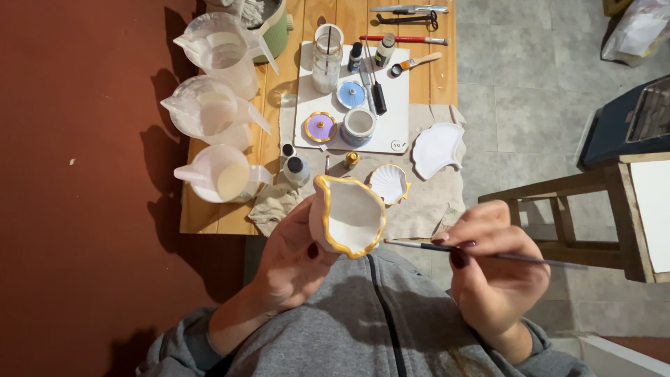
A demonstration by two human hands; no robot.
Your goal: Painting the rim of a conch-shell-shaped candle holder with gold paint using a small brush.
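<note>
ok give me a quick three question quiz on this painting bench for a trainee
1. True or false: the left hand holds a white shell-shaped dish with a gold rim.
2. What does the right hand hold? A) scissors B) a thin paintbrush C) a bottle
3. How many clear measuring jugs stand along the left edge of the wooden table?

Key
1. True.
2. B; its tip points at the dish's rim.
3. Three, in a line.
</note>
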